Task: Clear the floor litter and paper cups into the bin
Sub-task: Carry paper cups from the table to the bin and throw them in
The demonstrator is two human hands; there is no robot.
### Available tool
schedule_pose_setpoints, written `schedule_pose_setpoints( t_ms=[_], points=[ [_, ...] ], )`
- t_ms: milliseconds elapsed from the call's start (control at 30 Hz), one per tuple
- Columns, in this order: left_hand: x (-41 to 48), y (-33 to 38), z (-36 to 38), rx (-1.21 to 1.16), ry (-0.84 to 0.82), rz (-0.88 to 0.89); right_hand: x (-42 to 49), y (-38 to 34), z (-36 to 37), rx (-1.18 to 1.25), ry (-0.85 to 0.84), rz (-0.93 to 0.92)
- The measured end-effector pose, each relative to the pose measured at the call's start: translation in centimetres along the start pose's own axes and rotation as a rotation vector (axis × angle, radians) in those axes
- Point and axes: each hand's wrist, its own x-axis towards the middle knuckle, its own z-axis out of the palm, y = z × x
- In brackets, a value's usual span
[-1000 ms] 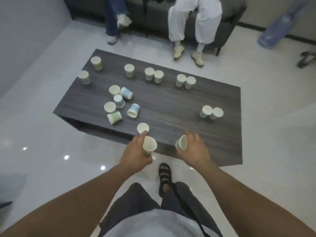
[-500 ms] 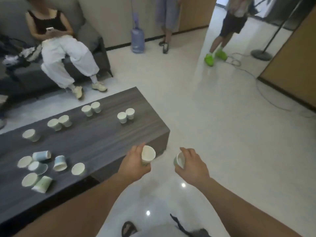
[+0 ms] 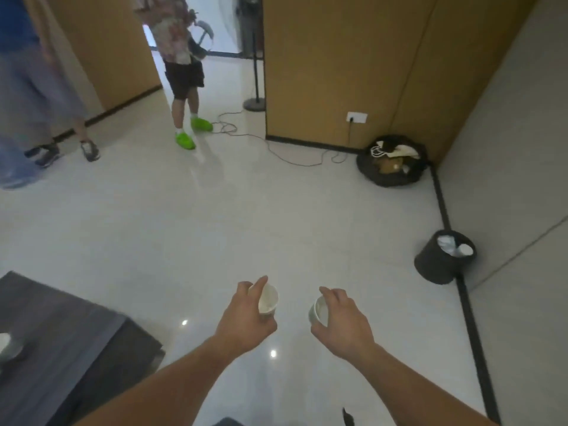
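Hands each grip one paper cup: left hand (image 3: 246,318) around a white cup (image 3: 268,299), right hand (image 3: 341,321) around another cup (image 3: 318,309). Black bin (image 3: 436,265) stands well apart, by the wall.

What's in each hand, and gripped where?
The left hand grips the left cup round its side; the right hand grips the right cup likewise.

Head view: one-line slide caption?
Left hand holds one paper cup, right hand a second cup; black bin ahead, right.
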Motion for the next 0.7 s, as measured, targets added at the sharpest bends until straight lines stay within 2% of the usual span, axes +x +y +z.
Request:
schedule_pose_setpoints(
  t_ms=[300,700],
  points=[
    [14.3,13.6,9.3,0.067,-0.289,0.269,3.3,14.7,-7.0,0.099,0.137,0.379],
    [36.2,29.8,19.4,0.131,-0.439,0.52,14.5,29.7,-16.6,0.137,0.249,0.668]
  ],
)
